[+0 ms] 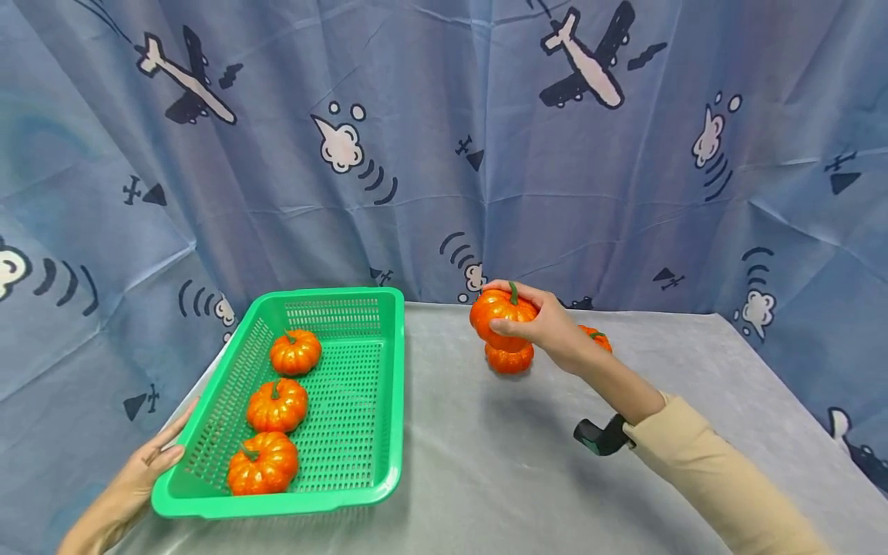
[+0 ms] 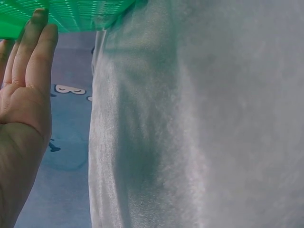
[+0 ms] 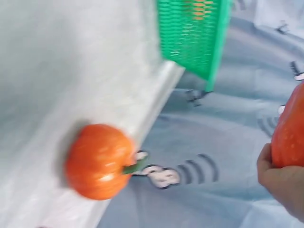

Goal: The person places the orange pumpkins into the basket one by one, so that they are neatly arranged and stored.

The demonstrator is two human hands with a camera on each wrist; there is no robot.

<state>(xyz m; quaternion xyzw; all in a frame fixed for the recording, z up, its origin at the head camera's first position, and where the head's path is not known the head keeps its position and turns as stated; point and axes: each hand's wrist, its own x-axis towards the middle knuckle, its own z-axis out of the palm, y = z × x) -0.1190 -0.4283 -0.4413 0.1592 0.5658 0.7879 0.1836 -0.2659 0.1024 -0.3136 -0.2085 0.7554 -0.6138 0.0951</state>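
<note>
My right hand grips a small orange pumpkin with a green stem, thumb on the near side. In the right wrist view, part of this pumpkin shows at the right edge with fingertips on it. Below it in the head view, another pumpkin sits on the table, partly covered. My left hand is at the left side of a green plastic basket. The left wrist view shows that hand's fingers straight, their tips against the basket's outer wall. Three pumpkins lie along the basket's left side, including one in the middle.
Behind my right wrist, a further pumpkin is partly hidden on the table. A pale grey cloth covers the table. Blue curtains printed with airplanes hang behind and at both sides. A black device is strapped at my right wrist.
</note>
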